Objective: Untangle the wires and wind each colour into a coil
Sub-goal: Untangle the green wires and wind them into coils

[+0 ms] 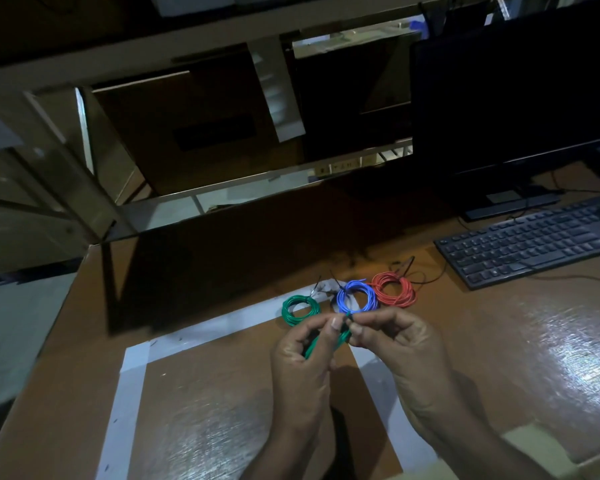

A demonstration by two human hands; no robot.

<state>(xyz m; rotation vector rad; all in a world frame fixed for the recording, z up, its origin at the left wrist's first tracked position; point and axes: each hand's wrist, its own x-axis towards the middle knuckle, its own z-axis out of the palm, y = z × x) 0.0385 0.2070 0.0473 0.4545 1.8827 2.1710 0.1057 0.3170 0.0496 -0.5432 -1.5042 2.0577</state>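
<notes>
From the head view we look down on a brown desk [499, 341] marked with a square of white tape [132, 386]; both our hands are raised just above the far edge of that square. Our left hand [302, 355] has its fingers curled round a green wire bundle [321, 344], which runs slantwise up from the palm towards the fingertips; our right hand [400, 344] pinches the upper end of the same bundle between thumb and forefinger, where a dark tie or wire end seems to sit, though it is too small to tell which; the two sets of fingertips nearly touch there.

Beyond the hands three finished coils lie flat on the desk in a row: a green coil [300, 309] on the left, partly on the tape; a blue coil [356, 296] in the middle; a red coil [395, 289] on the right, touching the blue one. Some thin dark strands [406, 268] lie just behind the coils.

Farther right a black keyboard [530, 242] sits on the desk; a dark monitor [513, 98] stands behind it.
</notes>
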